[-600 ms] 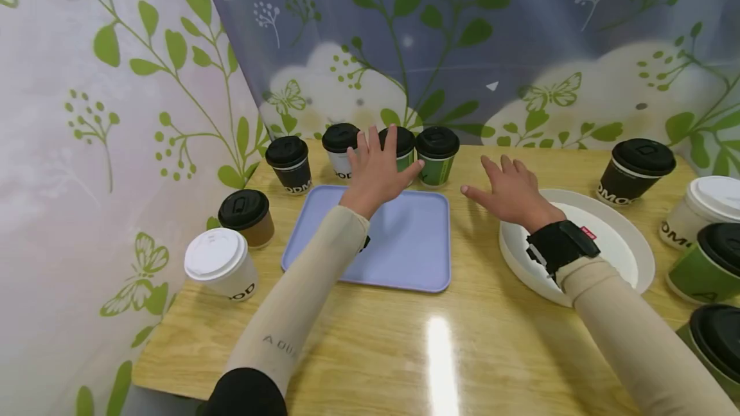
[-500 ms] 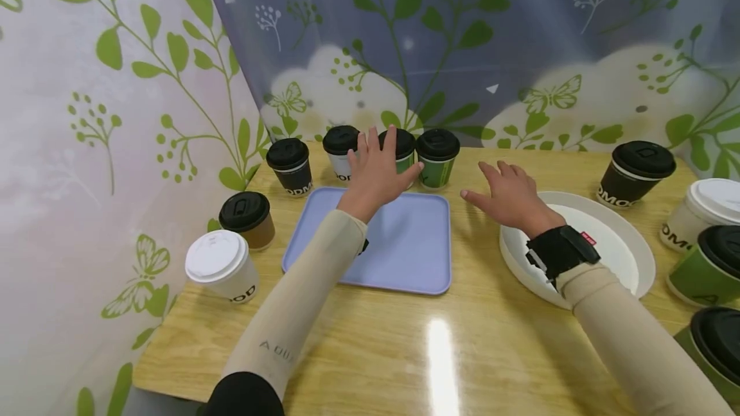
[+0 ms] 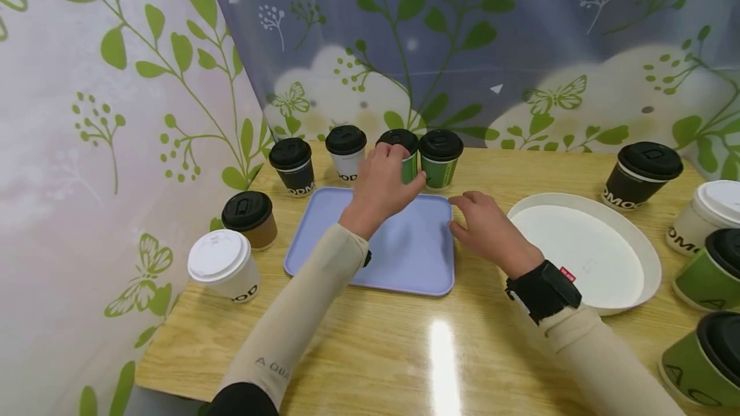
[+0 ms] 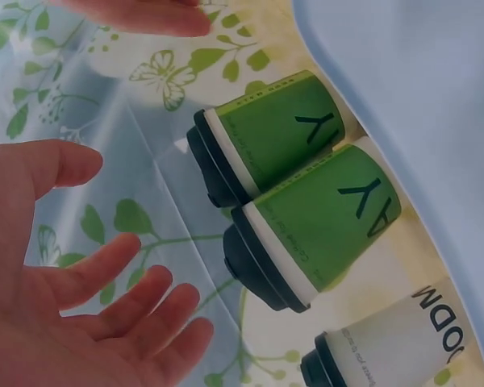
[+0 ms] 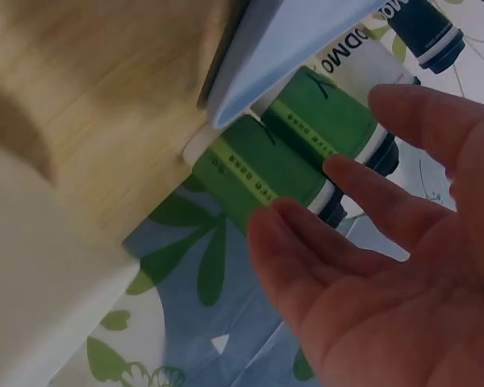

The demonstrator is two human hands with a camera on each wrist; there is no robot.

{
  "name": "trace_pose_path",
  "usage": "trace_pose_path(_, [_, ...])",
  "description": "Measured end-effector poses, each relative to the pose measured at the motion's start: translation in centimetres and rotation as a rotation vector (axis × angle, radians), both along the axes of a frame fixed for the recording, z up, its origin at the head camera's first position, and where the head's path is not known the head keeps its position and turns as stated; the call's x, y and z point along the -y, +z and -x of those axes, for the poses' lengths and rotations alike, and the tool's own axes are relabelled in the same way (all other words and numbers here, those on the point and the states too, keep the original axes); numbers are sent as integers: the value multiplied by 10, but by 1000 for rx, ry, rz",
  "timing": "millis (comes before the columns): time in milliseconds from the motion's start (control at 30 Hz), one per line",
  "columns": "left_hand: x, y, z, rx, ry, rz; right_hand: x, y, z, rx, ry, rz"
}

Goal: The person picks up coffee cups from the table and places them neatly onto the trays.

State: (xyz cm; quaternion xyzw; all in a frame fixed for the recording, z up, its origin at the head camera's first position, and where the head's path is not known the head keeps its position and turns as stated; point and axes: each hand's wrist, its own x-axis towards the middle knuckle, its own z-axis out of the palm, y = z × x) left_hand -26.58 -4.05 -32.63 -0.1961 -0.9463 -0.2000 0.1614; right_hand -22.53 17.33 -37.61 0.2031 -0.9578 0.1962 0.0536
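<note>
My left hand (image 3: 381, 183) hovers over the far part of the lavender tray (image 3: 416, 262), its fingers loosely bent and holding nothing. Beyond it stand two green paper cups (image 3: 440, 172) with black lids, side by side at the back; the hand partly hides the left one in the head view. In the left wrist view a gap shows between the fingers (image 4: 157, 298) and the green cups (image 4: 306, 218). My right hand (image 3: 488, 230) is above the table just beside the tray's right edge, fingers relaxed, holding nothing. Whether it touches the tray cannot be told.
Left of the tray stand a white-lidded cup (image 3: 222, 265), a brown cup (image 3: 250, 218), a black cup (image 3: 291, 165) and a white cup (image 3: 347, 154). On the right are a round white tray (image 3: 578, 249), a black cup (image 3: 640, 175) and several other cups. A patterned wall covering borders the table.
My right hand has moved left, from over the round tray's edge to the lavender tray's right side. The left hand's raised fingers have bent downward. The cups have stayed put.
</note>
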Motion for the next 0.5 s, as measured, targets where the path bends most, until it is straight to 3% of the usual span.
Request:
trace_pose_path(167, [-7,2,1,34,-31,-2,9,-14,-2,71,-16,-6])
trace_pose_path(367, [-20,-1,4,97,-54,31,12,-27,-4,93,-13,-13])
trace_pose_path(500, [-30,-3,7,85,-59,77,12,-33,-5,119,-1,-35])
